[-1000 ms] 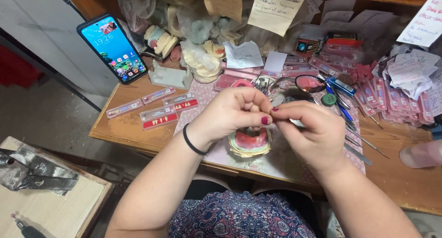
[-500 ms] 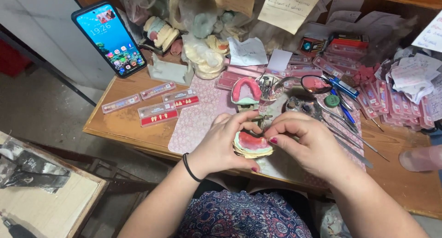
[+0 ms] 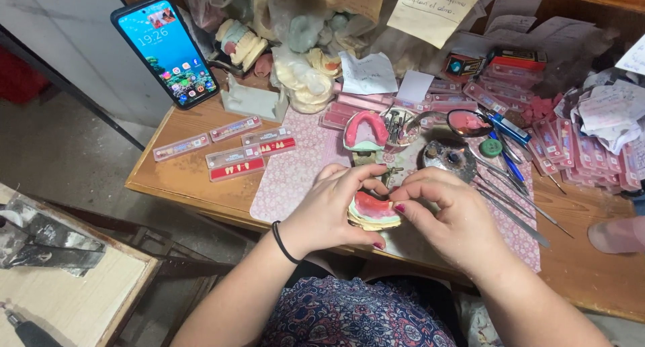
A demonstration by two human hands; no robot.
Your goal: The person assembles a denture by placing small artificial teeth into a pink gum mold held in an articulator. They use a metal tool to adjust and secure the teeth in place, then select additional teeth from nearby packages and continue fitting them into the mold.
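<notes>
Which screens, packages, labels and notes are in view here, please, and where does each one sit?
Smartphone: propped at the desk's back left corner, black frame, lit blue screen with icons.
Tooth cards: flat on the wood left of the mat, narrow clear strips, two with red bands.
Handwritten note: hanging at the top centre, cream paper.
Small box: back right, red and dark.
Pink strip packs: piled at right.

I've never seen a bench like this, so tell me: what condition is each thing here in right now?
Dental model: pink wax on pale plaster, held over the desk edge.
Left hand: gripping the model's left side.
Right hand: fingertips pinching the model's right rim.
Second model: lying on the mat, untouched.
Phone: screen lit, propped upright.
Tooth strips: flat on the desk.
Metal tools: lying loose on the mat.
</notes>
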